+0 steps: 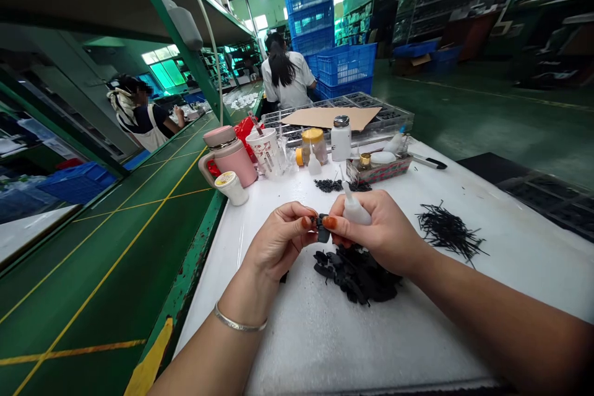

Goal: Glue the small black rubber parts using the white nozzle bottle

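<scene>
Between the fingertips of my left hand [283, 238] and my right hand [385, 226] is a small black part [323, 232], pinched from both sides. A white squeeze bottle with a thin nozzle [356, 210] is also tucked in my right hand, its tip pointing up and away. Just below my hands lies a pile of black parts [359, 275] on the white tabletop [297, 334]. Beyond them sits a heap of small black rings [328, 185]. To the right is a loose bundle of thin black sticks [448, 229].
A pink mug [232, 158], white tub [232, 189], patterned cup [263, 145], yellow-lidded jar [315, 143] and white bottle [341, 139] stand at the back. Behind them, cardboard [331, 116] lies on trays. A green conveyor [116, 247] runs left. Two people sit farther off, near blue crates [346, 68].
</scene>
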A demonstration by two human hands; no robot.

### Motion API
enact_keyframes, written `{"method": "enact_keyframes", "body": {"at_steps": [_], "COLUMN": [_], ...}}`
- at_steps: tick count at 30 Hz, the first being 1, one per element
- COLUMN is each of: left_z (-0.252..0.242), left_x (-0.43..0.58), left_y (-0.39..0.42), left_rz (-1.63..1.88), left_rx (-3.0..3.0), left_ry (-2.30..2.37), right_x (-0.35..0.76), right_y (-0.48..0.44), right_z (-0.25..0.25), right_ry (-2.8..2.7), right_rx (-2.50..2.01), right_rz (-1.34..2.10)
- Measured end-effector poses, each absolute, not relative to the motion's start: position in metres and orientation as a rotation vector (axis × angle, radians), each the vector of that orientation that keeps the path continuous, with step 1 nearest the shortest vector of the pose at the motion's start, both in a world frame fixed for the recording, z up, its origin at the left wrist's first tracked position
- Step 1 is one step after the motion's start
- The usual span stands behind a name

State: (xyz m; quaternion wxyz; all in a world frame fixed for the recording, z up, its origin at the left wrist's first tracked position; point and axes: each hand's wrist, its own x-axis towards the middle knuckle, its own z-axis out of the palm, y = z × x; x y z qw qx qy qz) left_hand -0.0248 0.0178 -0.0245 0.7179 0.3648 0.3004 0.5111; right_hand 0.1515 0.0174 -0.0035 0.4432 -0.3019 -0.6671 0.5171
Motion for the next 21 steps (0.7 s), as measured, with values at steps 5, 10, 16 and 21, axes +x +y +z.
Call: {"method": "enact_keyframes", "body": {"at_steps": [5, 10, 16, 21], "left_z": [-0.0267, -0.027, -0.0223, -0.0209], "left_x": [-0.0261, -0.0264, -0.0252, -0.0265], "left_y": [0.0179, 0.0178, 0.0169, 0.0177], "left_rz": [1.115, 1.118, 1.135, 1.174], "left_rx": [0.843, 0.853, 0.857, 0.946], "left_ry": [0.641, 0.642, 0.702, 0.716], "right_x": [0.1507, 0.1505, 0.1515, 0.1526], "right_y": [0.0177, 0.0182, 0.0173, 0.0166], "right_z": [-0.0035, -0.0031, -0.0032, -0.0024], "right_ry": [-1.655, -1.668, -1.727, -1.742], "right_rx": [-0.761, -0.773, -0.823, -0.862], "right_rz": [1.282, 1.264, 1.185, 1.213]}}
